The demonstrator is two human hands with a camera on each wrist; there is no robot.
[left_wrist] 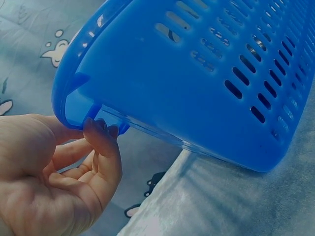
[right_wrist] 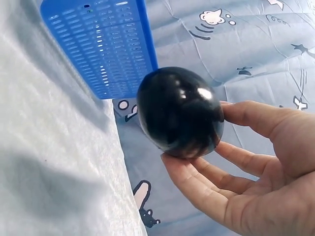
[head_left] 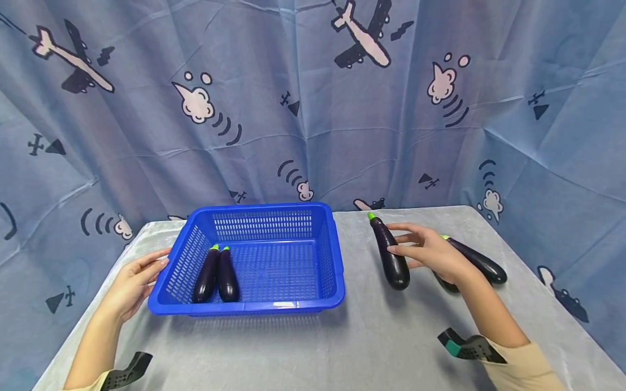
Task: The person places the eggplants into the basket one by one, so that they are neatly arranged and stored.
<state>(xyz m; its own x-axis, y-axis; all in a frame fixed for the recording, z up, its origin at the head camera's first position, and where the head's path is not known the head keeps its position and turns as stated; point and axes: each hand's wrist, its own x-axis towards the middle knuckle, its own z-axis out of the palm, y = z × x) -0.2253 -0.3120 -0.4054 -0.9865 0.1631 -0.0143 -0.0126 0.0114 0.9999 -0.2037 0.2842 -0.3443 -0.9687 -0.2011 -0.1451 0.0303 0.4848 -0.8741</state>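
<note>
A dark purple eggplant with a green stem end is pinched between the thumb and fingers of my right hand, held above the table right of the basket. In the right wrist view its rounded, glossy bottom faces the camera. My left hand pinches the left rim of a blue plastic basket; the left wrist view shows thumb and fingers on the rim. Two eggplants lie side by side in the basket's left part.
Behind my right hand, more eggplants lie on the table, one of them mostly hidden. The grey-white cloth-covered table ends at a blue curtain printed with airplanes. Dark bands sit on both wrists.
</note>
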